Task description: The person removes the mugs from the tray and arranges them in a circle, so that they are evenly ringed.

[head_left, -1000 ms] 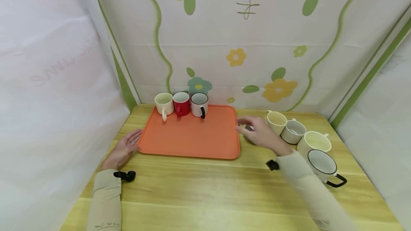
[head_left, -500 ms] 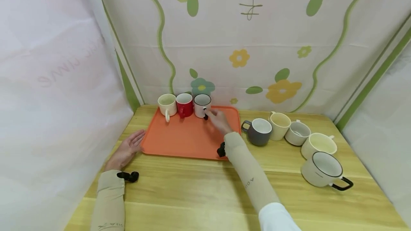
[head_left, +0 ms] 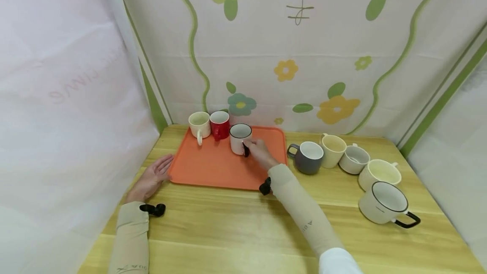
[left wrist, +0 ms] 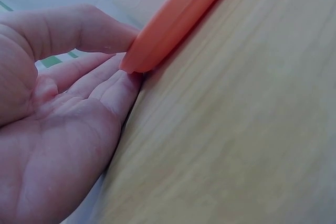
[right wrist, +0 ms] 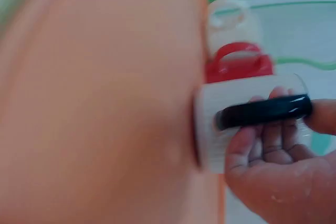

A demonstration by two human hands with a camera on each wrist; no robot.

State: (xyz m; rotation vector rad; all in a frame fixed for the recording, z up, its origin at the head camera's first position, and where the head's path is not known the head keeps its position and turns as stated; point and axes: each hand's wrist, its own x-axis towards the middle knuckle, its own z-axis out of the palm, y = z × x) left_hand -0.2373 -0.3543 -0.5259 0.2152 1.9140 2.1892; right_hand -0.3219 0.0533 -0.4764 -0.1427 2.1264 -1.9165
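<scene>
In the head view, my right hand (head_left: 260,152) grips the black handle of a white mug with a dark rim (head_left: 239,139) over the orange tray (head_left: 224,172). The right wrist view shows the thumb at one end of the handle (right wrist: 265,113) and fingers bent in behind it. My left hand (head_left: 153,176) lies beside the tray's left edge with its fingers straight. Up close in the left wrist view, the thumb of that hand (left wrist: 58,129) touches the tray's rim (left wrist: 173,22), and its fingertips reach the tray corner. A cream mug (head_left: 199,124) and a red mug (head_left: 220,125) stand at the tray's back left.
Right of the tray, a dark grey mug (head_left: 308,160), a pale yellow mug (head_left: 332,153), a small grey-white cup (head_left: 354,160), a cream cup (head_left: 378,173) and a large white mug (head_left: 383,204) stand in a row on the wooden table (head_left: 228,227). Fabric walls surround the table.
My right hand left the dark grey mug and took the white mug's handle. That mug has since come forward, away from the red one. My left hand stays at the tray.
</scene>
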